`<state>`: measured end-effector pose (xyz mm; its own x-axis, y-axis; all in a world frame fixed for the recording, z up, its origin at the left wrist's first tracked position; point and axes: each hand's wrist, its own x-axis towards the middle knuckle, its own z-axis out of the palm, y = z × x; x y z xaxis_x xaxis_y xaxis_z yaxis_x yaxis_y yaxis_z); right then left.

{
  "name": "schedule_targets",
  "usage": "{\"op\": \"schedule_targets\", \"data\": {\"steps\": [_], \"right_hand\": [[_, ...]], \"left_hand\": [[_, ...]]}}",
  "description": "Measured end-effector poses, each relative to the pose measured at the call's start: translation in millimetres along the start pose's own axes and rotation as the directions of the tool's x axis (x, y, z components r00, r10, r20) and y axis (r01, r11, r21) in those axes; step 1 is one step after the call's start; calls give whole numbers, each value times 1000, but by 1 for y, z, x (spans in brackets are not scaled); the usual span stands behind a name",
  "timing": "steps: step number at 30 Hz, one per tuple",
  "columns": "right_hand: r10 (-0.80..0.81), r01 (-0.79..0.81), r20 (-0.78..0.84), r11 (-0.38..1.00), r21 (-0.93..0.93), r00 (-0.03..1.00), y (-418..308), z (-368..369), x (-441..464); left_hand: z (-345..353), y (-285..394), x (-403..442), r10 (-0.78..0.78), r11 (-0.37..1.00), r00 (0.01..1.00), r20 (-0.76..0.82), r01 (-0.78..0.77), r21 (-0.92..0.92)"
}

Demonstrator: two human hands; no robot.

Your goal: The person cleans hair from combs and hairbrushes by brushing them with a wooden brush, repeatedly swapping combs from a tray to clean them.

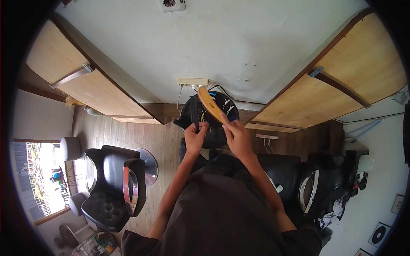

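Observation:
In front of me stands a round black tray or stool top (213, 138) with several small items on it, among them white and blue hair clips (227, 103). My right hand (237, 137) grips one end of a curved wooden-backed brush (210, 104), its light brown back with small dark lettering turned up. The brush slants up and left above the tray; its bristles do not show. My left hand (196, 138) is closed near the tray's left side, fingertips pinched around a long, flat black piece (194, 112) whose kind I cannot make out.
A power strip (192, 81) with plugged-in cables is on the wall behind the tray. Wooden panels (109, 87) flank both sides. A black salon chair (109, 187) stands left on the wood floor; another black seat (279, 168) is close to my right.

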<state>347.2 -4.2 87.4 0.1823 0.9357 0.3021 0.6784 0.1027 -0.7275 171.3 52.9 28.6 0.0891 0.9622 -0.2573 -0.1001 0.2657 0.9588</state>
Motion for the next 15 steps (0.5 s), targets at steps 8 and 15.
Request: {"op": "schedule_targets", "data": {"steps": [8, 15], "right_hand": [[-28, 30, 62, 998, -47, 998, 5, 8, 9], [-15, 15, 42, 1000, -5, 999, 7, 12, 23]], "left_hand": [[7, -9, -7, 68, 989, 994, 80, -78, 125], [18, -2, -13, 53, 983, 990, 133, -75, 168]]}}
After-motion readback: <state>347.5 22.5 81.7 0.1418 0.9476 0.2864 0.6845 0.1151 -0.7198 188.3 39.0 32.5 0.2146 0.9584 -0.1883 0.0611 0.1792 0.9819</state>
